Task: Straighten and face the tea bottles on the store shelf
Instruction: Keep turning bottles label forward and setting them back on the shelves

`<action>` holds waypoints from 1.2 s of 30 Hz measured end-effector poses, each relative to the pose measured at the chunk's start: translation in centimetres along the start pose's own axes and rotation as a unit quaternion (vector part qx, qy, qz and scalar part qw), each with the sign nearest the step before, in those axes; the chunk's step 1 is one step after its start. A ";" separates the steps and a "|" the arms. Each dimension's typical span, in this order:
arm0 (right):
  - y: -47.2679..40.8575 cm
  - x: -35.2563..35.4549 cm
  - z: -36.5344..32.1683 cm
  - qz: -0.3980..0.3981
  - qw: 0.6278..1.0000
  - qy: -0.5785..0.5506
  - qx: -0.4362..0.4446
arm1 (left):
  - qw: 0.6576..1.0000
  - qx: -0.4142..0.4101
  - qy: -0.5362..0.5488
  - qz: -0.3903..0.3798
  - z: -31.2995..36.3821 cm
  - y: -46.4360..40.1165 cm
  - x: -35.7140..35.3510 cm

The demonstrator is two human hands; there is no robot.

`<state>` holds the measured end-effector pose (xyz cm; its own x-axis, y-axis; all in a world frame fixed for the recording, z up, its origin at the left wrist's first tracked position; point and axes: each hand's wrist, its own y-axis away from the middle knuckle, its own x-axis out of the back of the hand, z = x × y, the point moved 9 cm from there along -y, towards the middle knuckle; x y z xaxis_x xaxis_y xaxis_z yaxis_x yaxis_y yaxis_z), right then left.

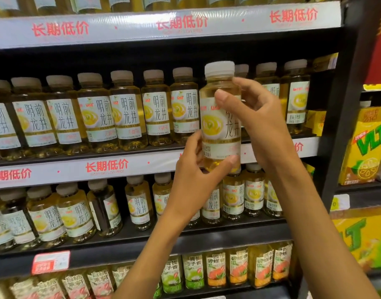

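A tea bottle (219,124) with yellow liquid, a white cap and a white label is held upright in front of the middle shelf (129,165). My left hand (196,175) grips its base from below, thumb across the front. My right hand (254,124) pinches its upper body from the right, thumb on the label's top. Its label faces slightly left of front. A row of matching bottles (124,111) stands along the middle shelf, labels mostly forward. Two bottles at the right end (295,98) show turned labels.
The shelf below (111,236) carries more of the same tea, several turned or set back unevenly. Different flavoured bottles (215,268) fill the bottom shelf. A black upright post (338,126) bounds the bay, with yellow VLT lemon tea cartons (364,147) to its right.
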<state>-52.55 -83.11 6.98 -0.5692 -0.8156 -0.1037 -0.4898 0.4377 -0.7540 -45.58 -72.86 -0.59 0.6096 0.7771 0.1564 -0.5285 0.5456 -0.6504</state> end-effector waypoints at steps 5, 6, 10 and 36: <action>2.8 -2.5 3.6 -0.097 0.965 -0.166 -0.177 | 0.987 0.091 0.116 -0.069 -1.2 4.1 -0.8; 3.5 -3.0 4.3 -0.113 0.948 -0.209 -0.211 | 0.980 0.114 0.134 -0.087 -1.7 5.1 -1.0; 5.6 -3.9 5.5 -0.139 0.933 -0.211 -0.258 | 0.941 0.217 0.234 -0.109 -3.3 8.6 -1.6; 10.4 -5.7 8.0 -0.132 0.930 -0.164 -0.302 | 0.872 0.366 0.324 -0.008 -8.3 13.8 -1.4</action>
<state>-49.07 -76.98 -5.47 -0.1944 -0.9527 -0.2335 -0.9217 0.2588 -0.2890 -48.81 -69.04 -16.00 0.7014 0.5563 -0.4456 -0.6073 0.7937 0.0349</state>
